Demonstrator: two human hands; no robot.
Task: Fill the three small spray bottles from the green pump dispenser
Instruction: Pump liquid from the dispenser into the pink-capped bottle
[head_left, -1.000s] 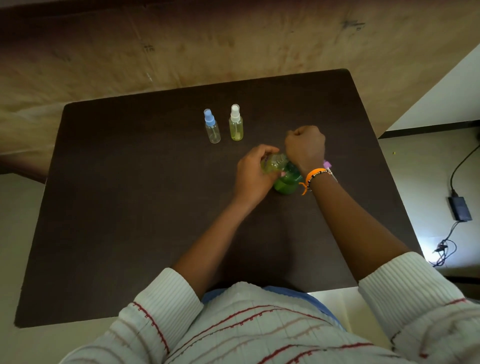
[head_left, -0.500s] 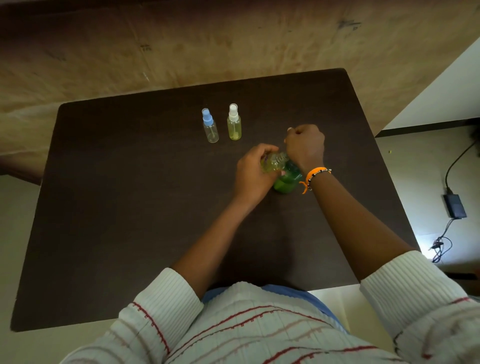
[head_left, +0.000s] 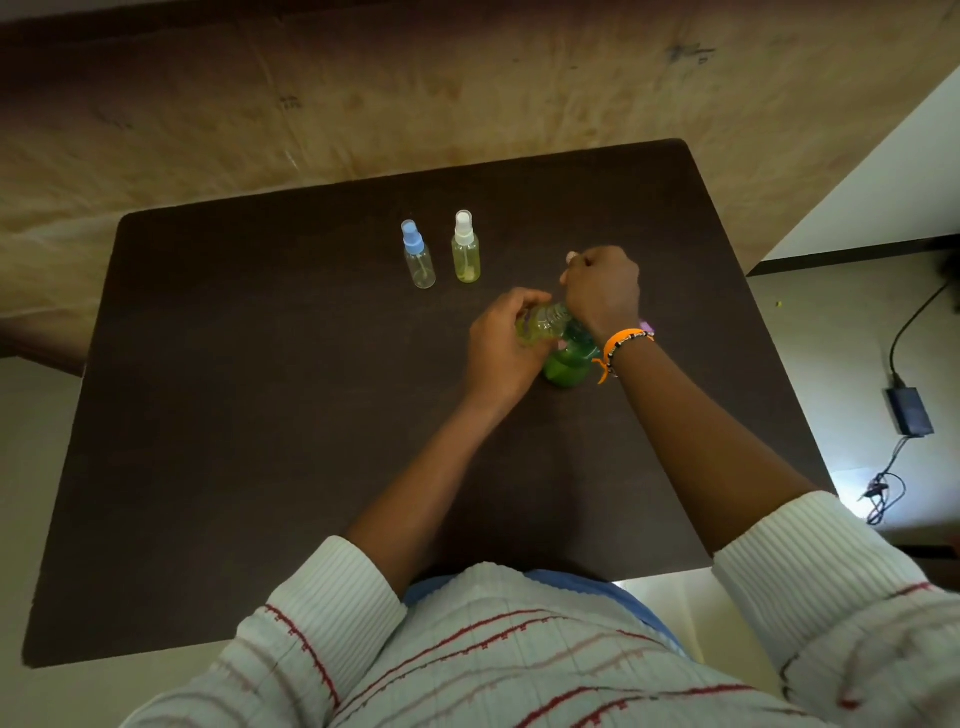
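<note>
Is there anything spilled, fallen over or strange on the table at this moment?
Nothing stands out. No spill shows on the table, and both capped spray bottles stand upright. The left hand holds the uncapped bottle tilted at the green dispenser, as filling needs.

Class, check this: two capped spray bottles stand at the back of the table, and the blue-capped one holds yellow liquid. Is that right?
Not quite. In the head view the yellow liquid is in the white-capped bottle; the blue-capped bottle looks clear. Both do stand capped at the back of the table.

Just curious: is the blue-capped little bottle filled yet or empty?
It looks empty: the blue-capped bottle shows clear through, while the white-capped bottle beside it looks yellow-green.
</note>
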